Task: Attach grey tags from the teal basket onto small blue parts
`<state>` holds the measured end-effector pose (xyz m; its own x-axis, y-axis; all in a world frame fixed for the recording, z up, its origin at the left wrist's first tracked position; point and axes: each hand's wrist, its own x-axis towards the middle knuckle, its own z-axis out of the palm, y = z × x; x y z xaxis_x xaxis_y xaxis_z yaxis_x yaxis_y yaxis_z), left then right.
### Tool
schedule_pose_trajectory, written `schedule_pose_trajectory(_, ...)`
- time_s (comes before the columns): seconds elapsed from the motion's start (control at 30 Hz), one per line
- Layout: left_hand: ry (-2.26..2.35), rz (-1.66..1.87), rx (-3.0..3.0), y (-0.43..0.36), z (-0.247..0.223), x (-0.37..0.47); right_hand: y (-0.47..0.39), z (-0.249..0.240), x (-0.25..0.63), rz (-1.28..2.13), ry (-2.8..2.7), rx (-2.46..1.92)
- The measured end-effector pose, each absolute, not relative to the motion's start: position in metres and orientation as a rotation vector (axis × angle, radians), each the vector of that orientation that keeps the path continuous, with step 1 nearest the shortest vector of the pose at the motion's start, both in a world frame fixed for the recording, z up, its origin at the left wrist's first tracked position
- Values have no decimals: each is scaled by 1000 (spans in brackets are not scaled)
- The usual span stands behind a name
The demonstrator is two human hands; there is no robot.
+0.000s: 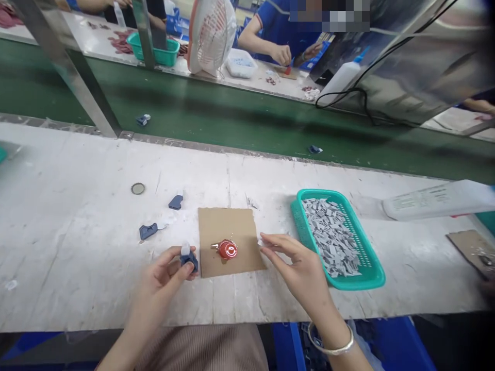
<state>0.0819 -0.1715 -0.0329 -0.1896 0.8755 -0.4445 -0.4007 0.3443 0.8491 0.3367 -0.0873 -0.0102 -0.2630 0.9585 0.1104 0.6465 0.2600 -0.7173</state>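
The left hand (166, 281) held a dark blue piece (190, 263) upright between thumb and fingers, its pale tip pointing up, just beside the left edge of a square of cardboard (224, 221). Across the cardboard, the right hand (303, 265) had thumb and forefinger drawn together on what looked like a small pale piece (260, 241); the rest of that hand was loosely curled.

The blue piece looked light and stiff, probably molded plastic, so a grip on its broad blue sides would suit it, leaving the tip free. The pale piece seemed thin and easily dropped, best pinched by its edges. On the cardboard sat a glossy red mass (228, 249), apparently wet and slippery, and better kept off the fingers.

Near the right hand, a green basket (377, 278) held many small grey pieces (332, 237), likely stiff and nearly weightless. Beyond the left hand, two more blue pieces, one nearer (148, 231) and one farther (176, 202), lay on the tabletop (77, 257), with a bottle cap (137, 188) behind.

Farther off ran a green strip (232, 123) carrying a few blue items (143, 120); past it, a co-worker in blue (266, 31) bent to handwork.
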Motion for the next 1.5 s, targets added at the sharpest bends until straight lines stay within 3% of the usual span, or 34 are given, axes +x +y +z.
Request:
schedule_pose_trajectory(0.2, 1357, 1264, 814, -185, -44, 99, -87, 12, 296, 945, -2101, -1290)
schedule_pose_trajectory(0.43, 1465, 1217, 1140, -188, -47, 101, -84, 9, 281, 933, -2251, -1228)
schedule_pose_trajectory(0.8, 1453, 1227, 1082, -183, -47, 104, -87, 9, 280, 701, -2391, -1146)
schedule_pose_trajectory(1.3, 1382, 1231, 881, -181, -36, 109, -90, 6, 278, 675, -2380, -1181)
schedule_pose_trajectory(1.5, 1291, 1256, 786, -180, -30, 111, -89, 15, 279, 1133, -2046, -1260)
